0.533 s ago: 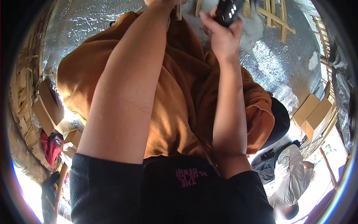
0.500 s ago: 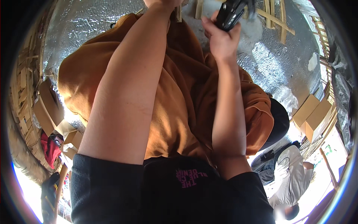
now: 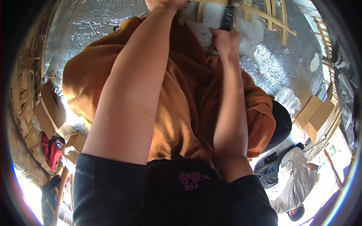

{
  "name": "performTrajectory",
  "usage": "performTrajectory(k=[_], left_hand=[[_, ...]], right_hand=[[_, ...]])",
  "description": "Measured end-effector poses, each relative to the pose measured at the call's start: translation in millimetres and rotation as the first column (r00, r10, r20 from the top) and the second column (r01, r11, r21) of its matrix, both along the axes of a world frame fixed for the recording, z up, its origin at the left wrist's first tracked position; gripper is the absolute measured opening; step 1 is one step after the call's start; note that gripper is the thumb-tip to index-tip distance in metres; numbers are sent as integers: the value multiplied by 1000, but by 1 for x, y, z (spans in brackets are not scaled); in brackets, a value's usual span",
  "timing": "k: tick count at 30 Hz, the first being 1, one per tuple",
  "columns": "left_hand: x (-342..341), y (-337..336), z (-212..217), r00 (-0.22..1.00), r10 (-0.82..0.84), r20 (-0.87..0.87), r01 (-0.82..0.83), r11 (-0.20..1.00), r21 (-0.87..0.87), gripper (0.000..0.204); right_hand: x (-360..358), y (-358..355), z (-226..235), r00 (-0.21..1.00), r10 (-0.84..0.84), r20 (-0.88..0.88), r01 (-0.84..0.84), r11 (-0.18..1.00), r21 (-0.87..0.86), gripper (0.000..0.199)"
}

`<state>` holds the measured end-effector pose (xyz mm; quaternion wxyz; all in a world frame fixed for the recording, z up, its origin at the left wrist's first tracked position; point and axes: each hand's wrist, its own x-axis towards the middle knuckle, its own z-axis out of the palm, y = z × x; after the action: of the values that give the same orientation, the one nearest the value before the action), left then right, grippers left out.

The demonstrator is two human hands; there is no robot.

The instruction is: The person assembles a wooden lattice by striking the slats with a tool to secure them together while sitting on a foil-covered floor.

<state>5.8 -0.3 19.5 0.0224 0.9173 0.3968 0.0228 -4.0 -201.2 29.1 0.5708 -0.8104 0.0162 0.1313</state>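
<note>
My right hand [image 3: 227, 42] is closed round the ridged handle of a black-handled tool [image 3: 227, 19]. The tool points away from me, and its far end blurs and runs out at the upper edge, so its kind cannot be made out. Under and past it lie flat strips of bamboo or wood [image 3: 269, 17], crossed over one another on the grey floor. My left hand [image 3: 163, 4] reaches to the top edge beside the nearer strips; its fingers are cut off there, and whatever they touch is hidden.
Brown cloth [image 3: 177, 98] covers my bent legs between the forearms. Shiny grey floor [image 3: 86, 22] spreads ahead. An opened cardboard box [image 3: 315, 116] stands at the right, another carton [image 3: 51, 109] at the left by a woven wall. Behind on the right, a person in a pale shirt [image 3: 296, 177] sits.
The tool has swung from a slanted, broadside position to pointing straight away, and my right hand has turned and dropped slightly nearer. More of the crossed strips shows; my left hand is nearly still.
</note>
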Motion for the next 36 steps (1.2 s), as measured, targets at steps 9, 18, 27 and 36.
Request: performTrajectory(k=[9, 18, 27, 36], left_hand=[[7, -8, 5, 998, -29, 49, 29, 1000, -5, 86], [-2, -1, 9, 1000, -3, -15, 3, 1000, 3, 86], [-8, 0, 3, 998, 17, 54, -16, 1000, -23, 82], [-6, 2, 5, 999, 11, 46, -11, 1000, 2, 80]], right_hand=[[-4, -3, -17, 970, 172, 171, -182, 982, 43, 26], [-16, 12, 15, 977, 167, 136, -183, 976, 115, 32], [-14, 10, 16, 993, 117, -22, -117, 993, -4, 25], [-14, 17, 5, 974, 84, -212, -162, 910, -381, 37]])
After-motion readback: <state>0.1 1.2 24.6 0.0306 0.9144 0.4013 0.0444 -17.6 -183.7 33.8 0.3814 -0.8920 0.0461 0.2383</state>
